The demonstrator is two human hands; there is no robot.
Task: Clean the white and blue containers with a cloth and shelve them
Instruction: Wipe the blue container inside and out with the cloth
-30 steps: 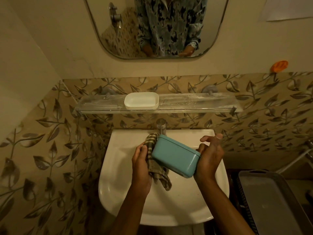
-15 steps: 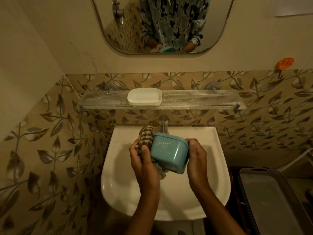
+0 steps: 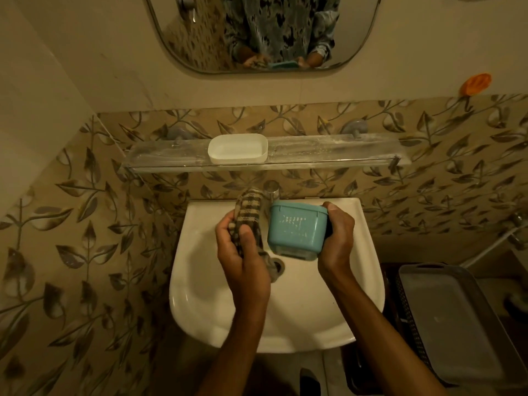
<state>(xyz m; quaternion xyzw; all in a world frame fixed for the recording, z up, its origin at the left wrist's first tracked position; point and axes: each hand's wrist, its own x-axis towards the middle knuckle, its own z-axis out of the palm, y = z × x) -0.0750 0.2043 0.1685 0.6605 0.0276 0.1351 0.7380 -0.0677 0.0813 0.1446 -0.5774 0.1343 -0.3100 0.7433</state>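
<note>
My right hand [image 3: 337, 238] grips the blue container [image 3: 297, 228] by its right side, above the white sink [image 3: 328, 310]. The container is turned so that its base faces me. My left hand [image 3: 240, 250] holds a checked cloth [image 3: 250, 212] just left of the container, a little apart from it; the cloth's end hangs down toward the drain. The white container [image 3: 237, 148] stands open side up on the glass shelf [image 3: 328, 151], left of its middle, above the tap [image 3: 271, 192].
A mirror [image 3: 265, 30] hangs above the shelf and reflects my hands. A grey tray [image 3: 445, 324] on a dark basket stands right of the sink. An orange hook [image 3: 475, 83] is stuck on the wall at upper right. Leaf-patterned tiles cover the walls.
The blue container has been turned from lying sideways to base toward me and lifted a little. My left hand with the cloth has drawn apart from it to the left.
</note>
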